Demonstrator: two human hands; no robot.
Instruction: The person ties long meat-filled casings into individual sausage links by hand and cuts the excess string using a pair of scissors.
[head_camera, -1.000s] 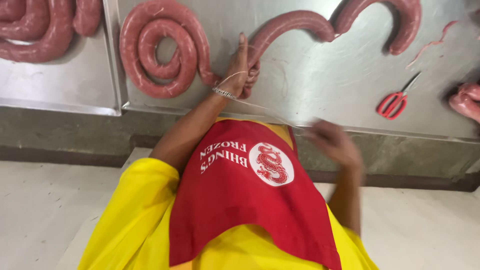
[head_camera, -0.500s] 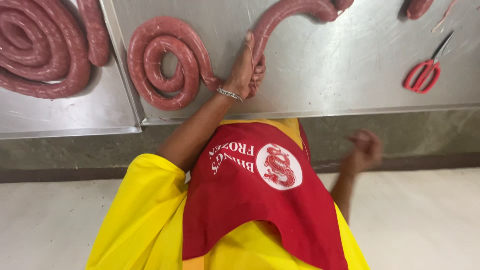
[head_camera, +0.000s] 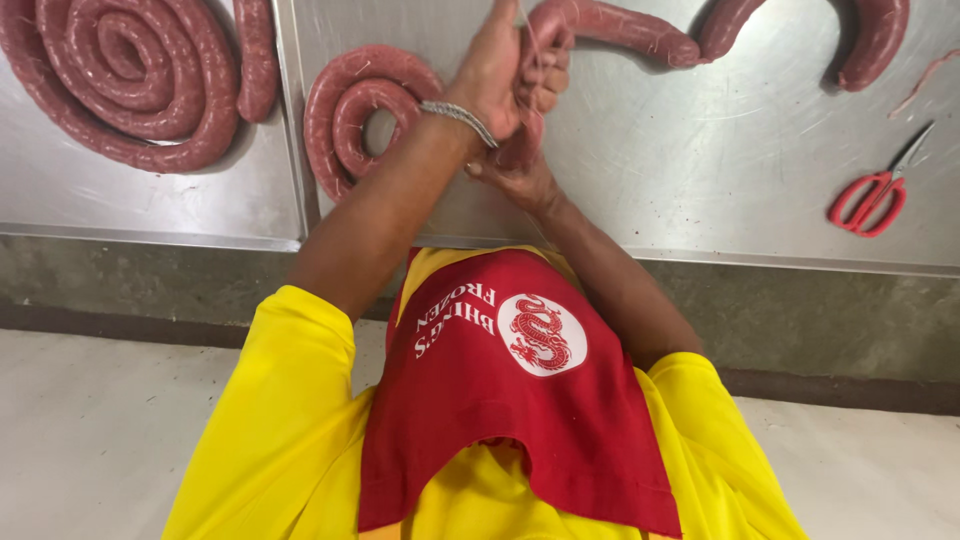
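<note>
Your steel table (head_camera: 700, 150) fills the upper part of the view, split by a raised seam left of the sausage end you are working; its near edge runs just below your wrists, with a concrete ledge and pale floor beneath. Left of the seam lies a big sausage coil (head_camera: 120, 80), its outer turn close to the seam. Just right of the seam, a smaller coil (head_camera: 365, 115) sits beside your left forearm, and it seems to run on under your hands. A long curved sausage (head_camera: 620, 30) leads away rightward from your hands, and beyond it another arched length (head_camera: 850, 40) bends near the table's far edge. The widest bare steel lies right of your hands, between them and the red scissors (head_camera: 868, 200), which rest close to the near edge. Your left hand (head_camera: 500, 70), with a bracelet at the wrist, has its grip closed around the sausage end (head_camera: 535, 40) and a thin string there. Your right hand (head_camera: 515, 175) is tucked underneath, touching the left; its fingers are hidden, so its grip cannot be told.
</note>
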